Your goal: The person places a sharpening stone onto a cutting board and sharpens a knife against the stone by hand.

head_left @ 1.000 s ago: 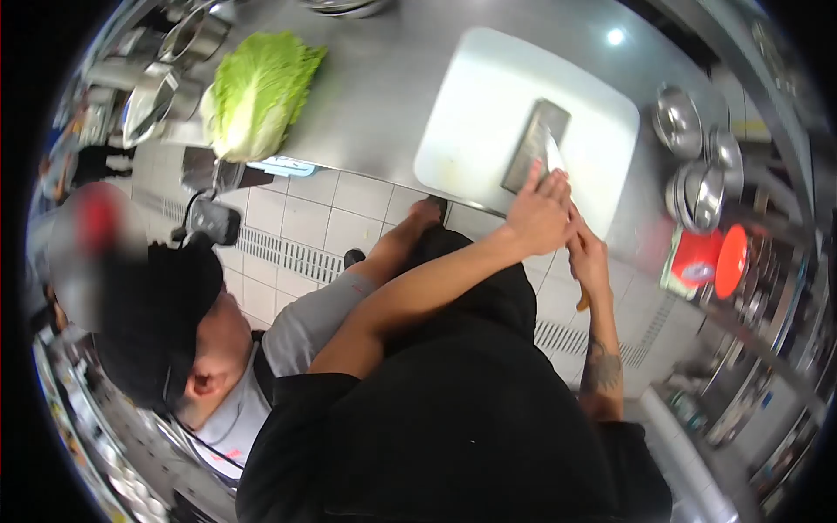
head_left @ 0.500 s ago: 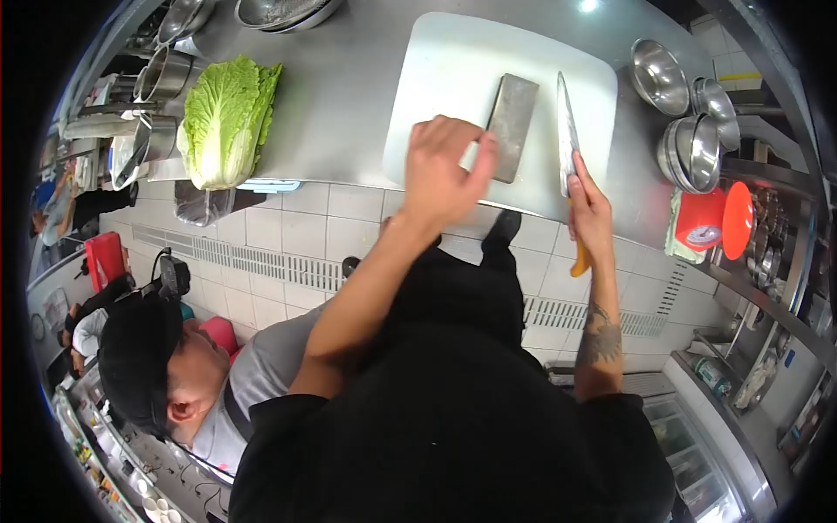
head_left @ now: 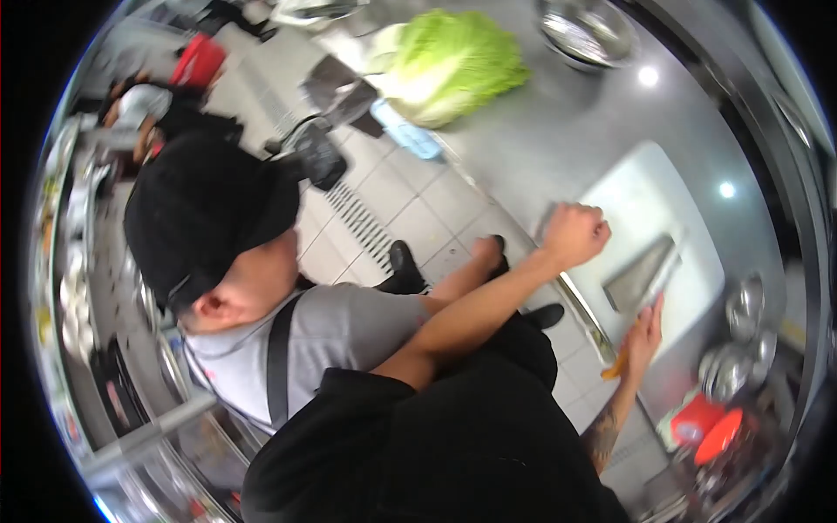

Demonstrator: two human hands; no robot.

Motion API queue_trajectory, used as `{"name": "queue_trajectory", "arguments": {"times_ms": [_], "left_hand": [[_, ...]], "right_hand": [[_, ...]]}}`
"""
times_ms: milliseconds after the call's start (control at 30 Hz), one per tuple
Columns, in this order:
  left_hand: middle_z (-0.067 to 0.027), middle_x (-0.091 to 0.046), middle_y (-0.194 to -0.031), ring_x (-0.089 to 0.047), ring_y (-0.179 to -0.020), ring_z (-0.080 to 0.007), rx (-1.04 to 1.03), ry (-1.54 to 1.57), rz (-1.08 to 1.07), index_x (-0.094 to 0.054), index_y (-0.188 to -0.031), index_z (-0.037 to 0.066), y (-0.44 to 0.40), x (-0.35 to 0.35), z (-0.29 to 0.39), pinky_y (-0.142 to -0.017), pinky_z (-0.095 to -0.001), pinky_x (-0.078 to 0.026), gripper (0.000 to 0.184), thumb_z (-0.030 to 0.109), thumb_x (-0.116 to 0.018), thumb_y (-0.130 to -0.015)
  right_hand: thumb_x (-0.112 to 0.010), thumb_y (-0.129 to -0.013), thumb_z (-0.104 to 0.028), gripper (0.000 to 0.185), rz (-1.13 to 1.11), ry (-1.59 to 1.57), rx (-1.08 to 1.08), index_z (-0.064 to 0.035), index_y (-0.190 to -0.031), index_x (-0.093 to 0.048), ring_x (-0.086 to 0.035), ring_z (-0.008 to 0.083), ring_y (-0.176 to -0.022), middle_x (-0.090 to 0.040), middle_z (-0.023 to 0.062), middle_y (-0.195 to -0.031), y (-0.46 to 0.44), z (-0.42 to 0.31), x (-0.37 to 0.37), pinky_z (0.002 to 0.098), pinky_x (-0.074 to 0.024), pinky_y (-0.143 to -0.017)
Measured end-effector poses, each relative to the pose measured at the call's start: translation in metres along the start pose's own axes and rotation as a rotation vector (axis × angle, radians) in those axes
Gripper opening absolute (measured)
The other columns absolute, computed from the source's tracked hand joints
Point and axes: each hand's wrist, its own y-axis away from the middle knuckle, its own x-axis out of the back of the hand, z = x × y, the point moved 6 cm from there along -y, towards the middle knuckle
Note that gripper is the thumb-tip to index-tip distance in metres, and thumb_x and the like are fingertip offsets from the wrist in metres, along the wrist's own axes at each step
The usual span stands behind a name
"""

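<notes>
My right hand point(head_left: 643, 336) is wrapped round the yellow handle of a kitchen knife point(head_left: 664, 272). The blade, slightly blurred, points away from me over the right side of a grey sharpening stone point(head_left: 635, 277). Whether blade and stone touch, I cannot tell. Beneath the stone lies a white cutting board point(head_left: 641, 179) on the steel counter. My left hand point(head_left: 575, 235) is closed in a loose fist by the board's left edge, with nothing visible in it.
A head of leafy cabbage point(head_left: 458, 65) lies on the steel counter point(head_left: 558, 131). Metal bowls point(head_left: 737, 370) and a red scale point(head_left: 697, 418) stand right of the board. At my left is a person in a black cap point(head_left: 209, 218) and grey shirt.
The view has swung left, bringing the person beside me further in. The knife has moved from beside the stone to over its edge. My left hand has drawn away from the stone and curled closed.
</notes>
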Motion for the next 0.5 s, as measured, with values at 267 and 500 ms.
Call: {"name": "queue_trajectory", "arguments": {"times_ms": [267,500], "left_hand": [[-0.021,-0.061,-0.063,-0.06,-0.058,-0.0399,0.334,-0.007,0.113,-0.059,-0.066,0.001,0.011,0.032,-0.063,-0.058,-0.0468,-0.049,0.026,0.019,-0.063,-0.085],[-0.0227,-0.065,-0.07,-0.064,-0.061,-0.0404,0.461,-0.115,0.32,-0.064,-0.071,0.0,0.041,0.055,-0.129,-0.058,-0.0478,-0.051,0.028,0.022,-0.062,-0.088]], "right_hand": [[-0.047,-0.108,-0.026,0.048,0.002,-0.077,0.004,-0.0232,-0.156,-0.04,-0.038,0.0046,-0.046,-0.041,-0.0045,-0.065,0.002,-0.005,-0.003,0.0229,-0.0344,-0.037],[-0.049,-0.108,-0.03,0.05,-0.064,-0.223,-0.018,-0.0244,-0.156,-0.039,-0.039,0.0049,-0.045,-0.041,-0.0041,-0.062,-0.011,0.019,0.006,0.0234,-0.0367,-0.038]]}}
